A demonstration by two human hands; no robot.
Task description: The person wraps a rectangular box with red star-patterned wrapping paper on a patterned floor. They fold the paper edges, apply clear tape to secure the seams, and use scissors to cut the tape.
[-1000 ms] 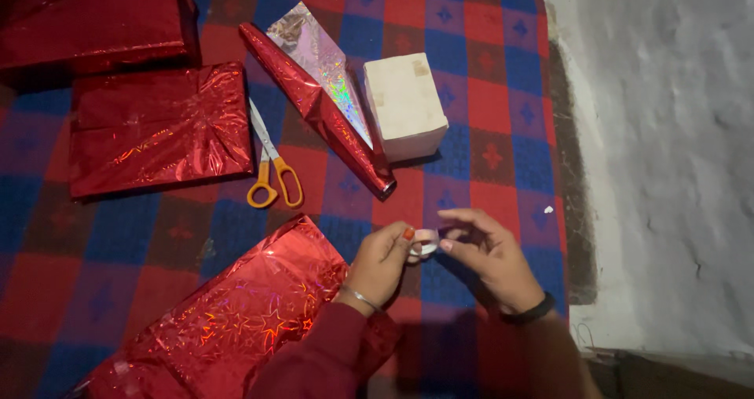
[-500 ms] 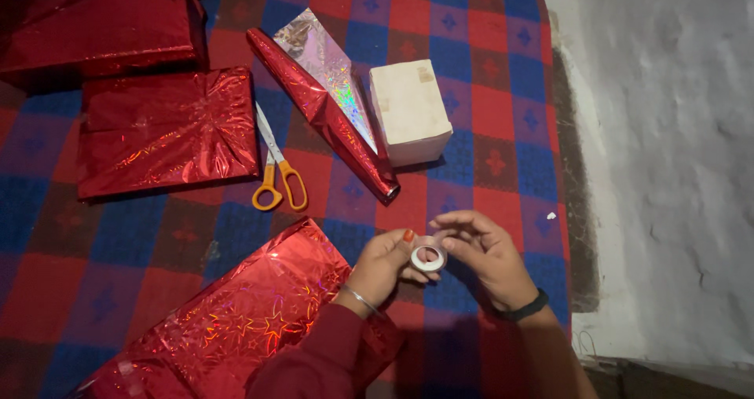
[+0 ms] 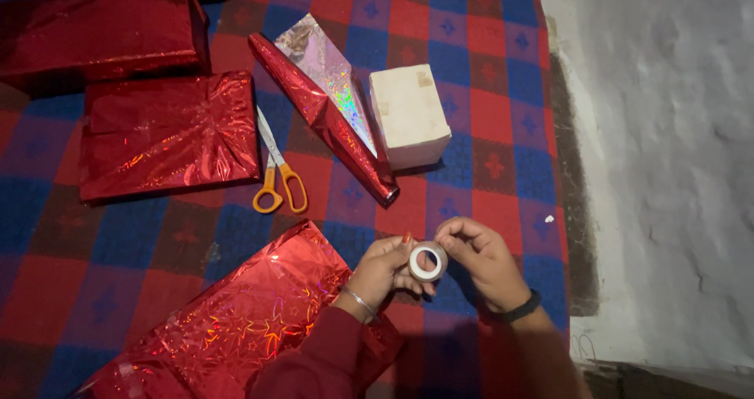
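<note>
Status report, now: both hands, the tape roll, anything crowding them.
Left hand and right hand both grip the tape roll, held above the blanket. Red wrapped parcel close beside left wrist. Scissors lie apart.

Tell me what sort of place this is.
Probably a home, with gift wrapping done on a checked red and blue blanket beside a rough pale wall. Red foil-wrapped parcels, orange-handled scissors and a roll of tape held in both hands suggest it.
</note>
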